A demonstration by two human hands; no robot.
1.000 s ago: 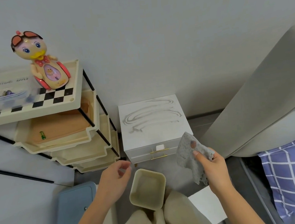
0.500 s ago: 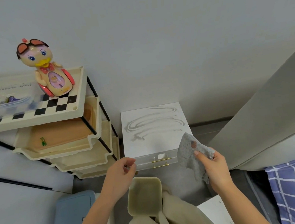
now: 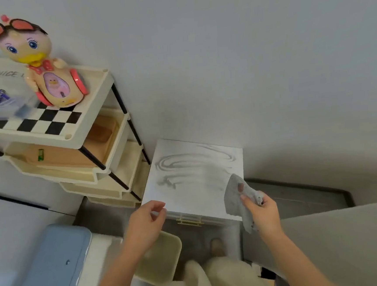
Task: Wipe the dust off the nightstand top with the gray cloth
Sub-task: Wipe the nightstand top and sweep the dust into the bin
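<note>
Against the far wall, low in the view, stands a small white nightstand [image 3: 188, 201] with gold drawer handles. Its flat top is streaked with gray swirls of dust [image 3: 175, 162], heaviest across the far half and the left side.

The person's right hand [image 3: 263, 215] pinches a crumpled gray cloth [image 3: 234, 199] between thumb and fingers. The cloth hangs over the near right corner of the top, and whether it touches the surface cannot be told. The left hand [image 3: 144, 226] hovers at the near left corner. Its fingers are loosely curled and hold nothing, with the thumb close to the forefinger. On the floor below it sits a cream rectangular plastic bin [image 3: 163, 259]. To the left stands a cream tiered storage rack [image 3: 87, 94] with a checkerboard top tray that carries a plastic duck toy [image 3: 47, 73].

The wipe appears about to begin, as the dust looks undisturbed by the cloth. To do it well, the cloth would likely work better spread flat under the fingers than bunched in a pinch. Strokes could start along the far edge by the wall and draw toward the near edge in overlapping passes. That way the dust gathers instead of being pushed into the gap. The left hand could rest on the near left corner to steady the light cabinet. Turning the cloth to a clean face partway should avoid smearing.
</note>
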